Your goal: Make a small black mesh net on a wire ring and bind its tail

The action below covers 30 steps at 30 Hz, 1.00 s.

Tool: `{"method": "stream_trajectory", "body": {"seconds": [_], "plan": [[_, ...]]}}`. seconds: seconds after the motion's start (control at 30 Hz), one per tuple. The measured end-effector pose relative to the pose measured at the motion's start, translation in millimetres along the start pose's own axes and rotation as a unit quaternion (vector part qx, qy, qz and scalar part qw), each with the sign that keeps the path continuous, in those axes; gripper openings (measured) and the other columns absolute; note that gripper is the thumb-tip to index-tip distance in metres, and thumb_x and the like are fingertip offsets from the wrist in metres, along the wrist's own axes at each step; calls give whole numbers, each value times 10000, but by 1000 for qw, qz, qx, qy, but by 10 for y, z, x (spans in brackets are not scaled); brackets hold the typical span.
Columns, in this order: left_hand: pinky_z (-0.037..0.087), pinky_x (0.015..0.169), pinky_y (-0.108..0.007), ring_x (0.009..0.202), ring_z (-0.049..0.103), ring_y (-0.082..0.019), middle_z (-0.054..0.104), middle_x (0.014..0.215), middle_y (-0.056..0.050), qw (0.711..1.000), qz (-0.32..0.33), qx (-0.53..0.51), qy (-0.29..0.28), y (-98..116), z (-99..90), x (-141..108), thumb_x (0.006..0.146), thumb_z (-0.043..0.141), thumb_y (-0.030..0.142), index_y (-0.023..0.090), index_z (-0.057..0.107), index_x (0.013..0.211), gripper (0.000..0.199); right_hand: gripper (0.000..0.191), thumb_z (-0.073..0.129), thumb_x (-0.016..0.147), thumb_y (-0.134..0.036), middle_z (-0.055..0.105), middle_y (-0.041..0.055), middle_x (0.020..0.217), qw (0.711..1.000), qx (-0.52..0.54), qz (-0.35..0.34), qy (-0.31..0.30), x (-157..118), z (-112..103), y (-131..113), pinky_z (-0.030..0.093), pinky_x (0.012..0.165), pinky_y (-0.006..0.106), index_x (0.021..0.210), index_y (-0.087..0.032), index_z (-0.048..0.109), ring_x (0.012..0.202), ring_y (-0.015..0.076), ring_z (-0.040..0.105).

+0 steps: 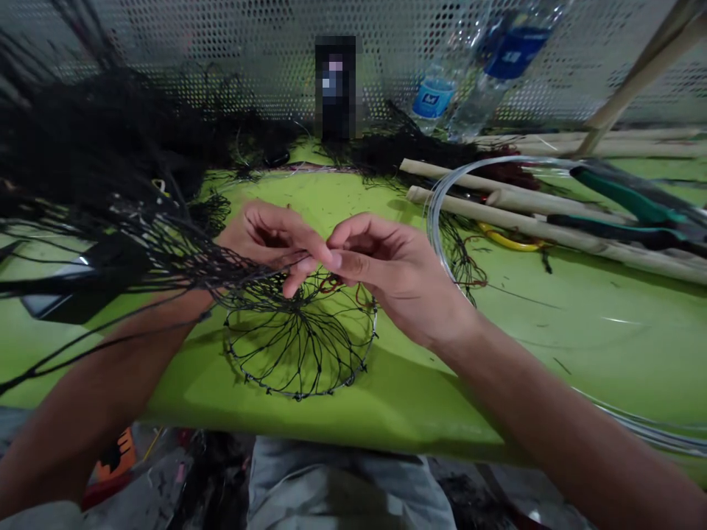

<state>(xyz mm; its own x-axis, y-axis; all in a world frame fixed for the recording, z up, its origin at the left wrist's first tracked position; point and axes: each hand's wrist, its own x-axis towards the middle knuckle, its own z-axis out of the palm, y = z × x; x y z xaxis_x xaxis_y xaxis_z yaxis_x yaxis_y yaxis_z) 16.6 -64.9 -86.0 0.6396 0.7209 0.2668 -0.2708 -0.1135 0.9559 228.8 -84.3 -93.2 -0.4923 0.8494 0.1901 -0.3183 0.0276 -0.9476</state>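
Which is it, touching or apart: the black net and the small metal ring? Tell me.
Touching: the head view shows the black net knotted along the near edge of the small metal ring.

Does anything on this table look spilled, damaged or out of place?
No spill or clear damage shows. The right side looks untidy: pliers lie jumbled among pale sticks and coiled wire, and stray dark thread lies on the tabletop.

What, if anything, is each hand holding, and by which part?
The left hand pinches the black net by its gathered strands. The right hand meets it there; whether its fingers grip a strand cannot be told.
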Motion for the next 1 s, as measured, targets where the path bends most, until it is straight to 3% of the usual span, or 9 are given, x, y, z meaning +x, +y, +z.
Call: {"method": "stream_trajectory", "body": {"seconds": [0.13,0.23,0.3,0.4,0.53,0.67,0.77,0.87,1.0], "plan": [[528,486,-176,455,636,-83,704,546,41,1000,16,-4,12,24,23,17,894,851,279,261,868,909,30,106,694,971,-254,720,40,1017,972,-223,-64,-36,1,-183,-155,499,754,305,1046,-184,719,808,142,638],[527,473,-184,446,621,-90,692,521,42,999,24,-19,31,29,27,33,868,872,269,268,867,902,35,186,727,896,-207,727,61,1017,866,-484,-82,-101,-8,-382,-257,450,741,311,1076,-161,729,803,166,612],[532,475,-186,431,604,-81,689,516,51,998,28,-32,38,27,31,37,855,885,277,276,866,897,46,228,760,880,-232,731,72,996,798,-584,-60,-134,-11,-477,-270,417,719,304,1095,-156,748,785,174,608],[530,481,-180,415,573,-60,687,515,63,998,22,-39,48,28,50,24,851,889,282,274,867,879,36,165,674,969,-202,748,89,961,765,-620,-66,-161,-12,-532,-265,398,710,295,1062,-151,800,777,169,635],[523,488,-173,446,563,-61,678,512,65,996,23,-55,68,20,63,-4,844,892,270,257,864,876,44,189,662,994,-159,786,64,810,781,-596,-125,-139,-25,-553,-316,399,677,279,939,-134,842,664,123,638],[524,475,-161,404,544,-54,655,499,69,997,48,-47,28,-48,12,-2,902,844,280,284,862,934,37,161,729,967,-217,778,20,706,829,-538,-98,-113,-52,-586,-372,407,573,252,902,-140,854,546,86,601],[506,454,-149,404,551,-63,655,501,62,998,48,-42,13,-101,-21,1,920,827,292,280,856,961,52,119,731,971,-247,734,-26,639,882,-461,-87,-40,-65,-569,-386,423,475,229,942,-175,822,459,70,564],[495,446,-144,396,544,-62,655,492,69,998,43,-48,15,-103,-7,-3,913,831,296,271,854,959,57,53,718,984,-198,776,-10,781,928,-331,-157,72,-51,-514,-359,550,534,233,968,-196,769,578,102,707],[489,467,-161,401,537,-59,681,507,65,997,3,-70,43,-48,59,-2,891,805,198,253,859,916,80,122,741,955,-88,813,14,879,920,-208,-291,161,-17,-410,-253,605,662,258,981,-198,786,733,126,767]]}}
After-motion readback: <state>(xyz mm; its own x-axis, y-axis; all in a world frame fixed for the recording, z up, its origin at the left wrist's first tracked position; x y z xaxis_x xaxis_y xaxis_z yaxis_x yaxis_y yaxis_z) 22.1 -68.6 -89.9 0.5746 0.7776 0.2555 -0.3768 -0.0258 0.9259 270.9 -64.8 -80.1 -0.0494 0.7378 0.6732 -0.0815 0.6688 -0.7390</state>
